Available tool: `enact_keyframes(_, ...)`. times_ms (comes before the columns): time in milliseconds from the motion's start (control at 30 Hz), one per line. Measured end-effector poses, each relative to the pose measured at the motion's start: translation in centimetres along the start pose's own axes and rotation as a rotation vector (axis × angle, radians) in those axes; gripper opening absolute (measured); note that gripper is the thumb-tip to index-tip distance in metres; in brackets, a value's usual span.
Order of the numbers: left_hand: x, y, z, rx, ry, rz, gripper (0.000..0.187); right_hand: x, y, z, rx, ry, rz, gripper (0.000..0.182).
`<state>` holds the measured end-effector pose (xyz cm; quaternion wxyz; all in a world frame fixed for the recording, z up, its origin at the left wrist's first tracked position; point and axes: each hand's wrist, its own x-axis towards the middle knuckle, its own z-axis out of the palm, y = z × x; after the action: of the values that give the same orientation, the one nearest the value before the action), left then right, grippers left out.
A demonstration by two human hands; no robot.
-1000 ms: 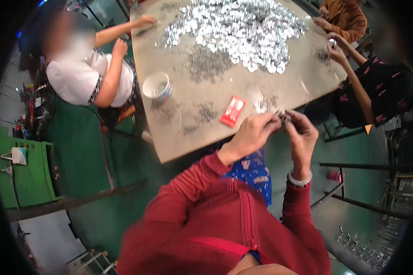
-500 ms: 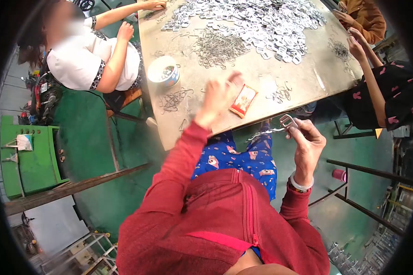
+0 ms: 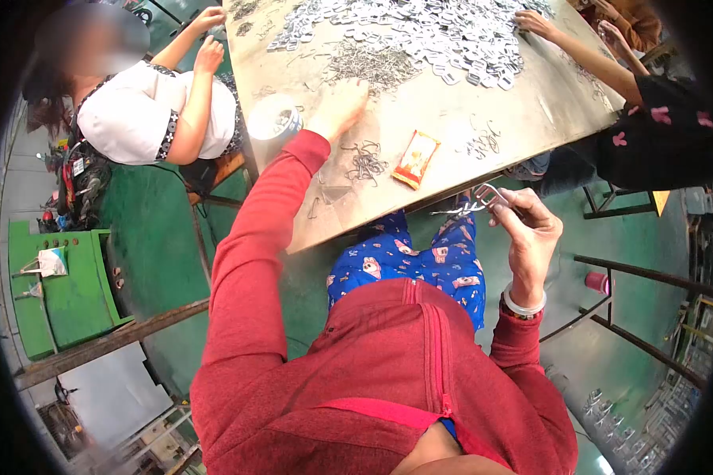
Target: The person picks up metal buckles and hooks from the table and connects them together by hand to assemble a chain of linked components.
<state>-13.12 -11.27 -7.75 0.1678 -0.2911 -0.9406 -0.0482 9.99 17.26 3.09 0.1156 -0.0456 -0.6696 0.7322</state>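
Observation:
My left hand [image 3: 341, 109] reaches over the table at the near edge of a pile of thin wire hooks [image 3: 375, 65], palm down. Its fingertips are hidden, so what they hold, if anything, cannot be told. Closer to me lies a small cluster of hooks [image 3: 366, 161], left of a red and yellow packet [image 3: 416, 160]. In front of my body, just off the table edge, my right hand [image 3: 528, 226] is closed, pinching a metal buckle [image 3: 487, 196] between thumb and fingers. Thin twisted metal pieces [image 3: 461, 209] hang out to its left.
A large heap of metal buckles [image 3: 444, 36] covers the far part of the table [image 3: 325, 229]. A white tub [image 3: 275, 117] stands beside my left wrist. More hooks [image 3: 482, 138] lie at right. Co-workers sit left and right; one hand [image 3: 537, 24] touches the heap.
My left hand has moved forward and left, from beside the packet to the hook pile. My right hand still holds the buckle. The right co-worker's arm now reaches to the buckle heap.

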Motion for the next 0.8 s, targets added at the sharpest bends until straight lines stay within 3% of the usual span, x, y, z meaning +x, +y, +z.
enact_keyframes(200, -0.3, -2.5, 1.6, -0.211, 0.084, -0.172, 0.010, -1.3, -1.0, 0.1, -0.014, 0.001, -0.015, 0.017)
enact_keyframes(300, -0.3, -1.6, -0.5, -0.540, 0.006, -0.485, 0.022, -1.8, -1.0, -0.2, -0.027, 0.004, -0.043, 0.017)
enact_keyframes(400, -0.2, -1.0, -0.5, -1.350, 0.115, -0.674, 0.020, -2.4, -1.5, 0.1, -0.034, 0.009, -0.043, 0.016)
enact_keyframes(600, 0.2, 3.0, -4.2, -1.650, -0.049, -0.618, 0.029, -3.4, -1.8, 0.1, -0.033, 0.024, -0.045, 0.014)
enact_keyframes(633, 0.5, 4.4, -4.5, -1.613, -0.117, -0.535, 0.029, -3.5, -2.0, -0.3, -0.149, 0.002, -0.049, 0.014)
enact_keyframes(733, 2.0, 8.9, -4.6, -1.451, -0.346, -0.255, 0.030, -4.2, -1.9, 0.0, 0.040, 0.008, 0.020, 0.013)
enact_keyframes(800, 2.7, 12.0, -0.8, -1.336, -0.329, -0.209, 0.023, -4.2, -1.6, 0.1, -0.022, 0.039, 0.037, 0.013)
